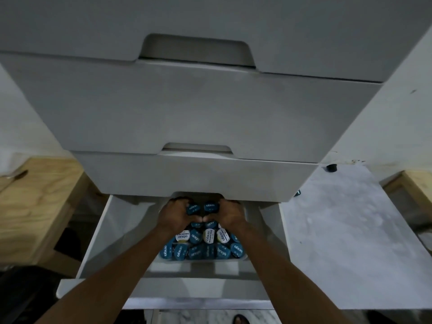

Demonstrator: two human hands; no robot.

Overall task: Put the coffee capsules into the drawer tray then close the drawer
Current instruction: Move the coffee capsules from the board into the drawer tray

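**Both hands on capsules at the back of the open bottom drawer**

On my feed, the round coffee capsules with teal foil lids (201,247) lie heaped in a shallow white plastic tray (203,259). A few cream-lidded capsules (208,235) are mixed in near the middle of the heap. The tray sits in the white bottom drawer (117,230), which is pulled out towards me, its front panel (163,288) nearest the camera.

Both hands are over the far end of the tray, side by side and close together. The left hand (175,215) has its fingers curled round the left teal capsule (194,208), lid facing up. The right hand (230,213) is curled the same way round the right teal capsule (209,206). The two held capsules are just beside each other, under the lip of the drawer above. I cannot tell whether either hand holds more than the one I can see.

Above the hands, the lower closed white drawer (187,176) and the taller closed white drawer (187,108) stack up, each with a cut-out handle slot. A pale plywood box (35,206) stands to the left of the cabinet, and another plywood edge (418,188) shows at far right. Between the cabinet and that edge lies a mottled white surface (350,230), with a small dark capsule (331,167) at its far end.
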